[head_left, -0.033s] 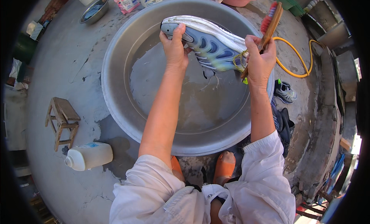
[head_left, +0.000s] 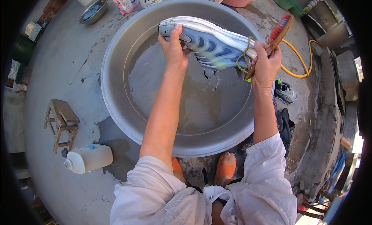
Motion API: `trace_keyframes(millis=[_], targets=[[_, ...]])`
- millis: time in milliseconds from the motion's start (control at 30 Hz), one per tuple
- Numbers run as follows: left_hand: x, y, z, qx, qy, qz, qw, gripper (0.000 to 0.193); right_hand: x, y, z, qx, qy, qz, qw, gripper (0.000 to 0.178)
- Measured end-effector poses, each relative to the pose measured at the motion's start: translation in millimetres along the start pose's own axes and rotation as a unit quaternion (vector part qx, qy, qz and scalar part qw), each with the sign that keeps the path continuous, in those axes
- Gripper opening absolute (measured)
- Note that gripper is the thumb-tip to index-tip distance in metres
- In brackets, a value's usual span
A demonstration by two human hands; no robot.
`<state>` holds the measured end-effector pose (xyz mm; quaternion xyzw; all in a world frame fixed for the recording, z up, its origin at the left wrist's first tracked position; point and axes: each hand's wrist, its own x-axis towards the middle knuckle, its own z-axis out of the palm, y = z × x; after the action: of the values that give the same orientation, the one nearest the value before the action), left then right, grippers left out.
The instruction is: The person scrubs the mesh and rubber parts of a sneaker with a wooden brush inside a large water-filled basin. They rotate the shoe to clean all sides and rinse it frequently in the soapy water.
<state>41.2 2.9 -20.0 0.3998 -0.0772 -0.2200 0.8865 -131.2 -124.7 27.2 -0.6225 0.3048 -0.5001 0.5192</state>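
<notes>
A blue-grey sneaker (head_left: pixel 224 46) with a white sole is held on its side above a wide metal basin (head_left: pixel 115 74). My left hand (head_left: pixel 173 50) grips its toe end, thumb on the upper. In my right hand (head_left: pixel 266 68), beside the heel, is a scrubbing brush (head_left: pixel 283 32) with a wooden handle and red bristles, bristles facing up and left. Thin yellow-green string (head_left: pixel 245 56) loops round the heel end near the right fingers. Whether those fingers also grip the shoe, I cannot tell. White laces dangle under the shoe. Cloudy water (head_left: pixel 155 85) lies in the basin.
Another sneaker (head_left: pixel 286 93) and dark shoes (head_left: pixel 286 126) lie right of the basin, near a yellow hose (head_left: pixel 296 73). On the left are a wooden stool (head_left: pixel 62 116) and a white jug (head_left: pixel 91 158) on its side. Beyond stand a detergent bag (head_left: pixel 124 2) and a pink tub (head_left: pixel 242 1).
The sneaker has shifted slightly left with my left hand. My right hand has moved a little right and down, tilting the brush further right; more of the heel and string shows.
</notes>
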Motion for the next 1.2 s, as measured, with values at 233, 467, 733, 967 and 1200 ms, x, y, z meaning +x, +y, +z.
trace_keyframes(millis=[233, 467, 733, 967, 1200], targets=[[-7.4, -6.4, 21.5, -0.088, 0.086, -0.01, 0.992, 0.076, -60.1, 29.4, 0.7, 0.114, 0.013, 0.228, 0.967, 0.032], [-13.6, -13.9, 22.0, -0.095, 0.061, -0.025, 0.993, 0.072, -44.2, 21.2, 39.7, 0.389, -0.037, 0.267, 0.881, 0.053], [-7.9, 16.9, -4.4, 0.066, -0.067, 0.004, 0.996, 0.061, -28.4, 12.6, 34.4, 0.355, -0.064, 0.266, 0.894, 0.042], [-12.7, 36.0, -2.4, 0.183, -0.158, -0.045, 0.969, 0.043, -20.7, 7.0, -8.7, 0.337, -0.057, 0.229, 0.912, 0.038], [-35.2, 32.9, 17.4, 0.176, -0.125, -0.074, 0.974, 0.048, -22.7, 2.1, -26.2, 0.314, -0.089, 0.183, 0.927, 0.034]])
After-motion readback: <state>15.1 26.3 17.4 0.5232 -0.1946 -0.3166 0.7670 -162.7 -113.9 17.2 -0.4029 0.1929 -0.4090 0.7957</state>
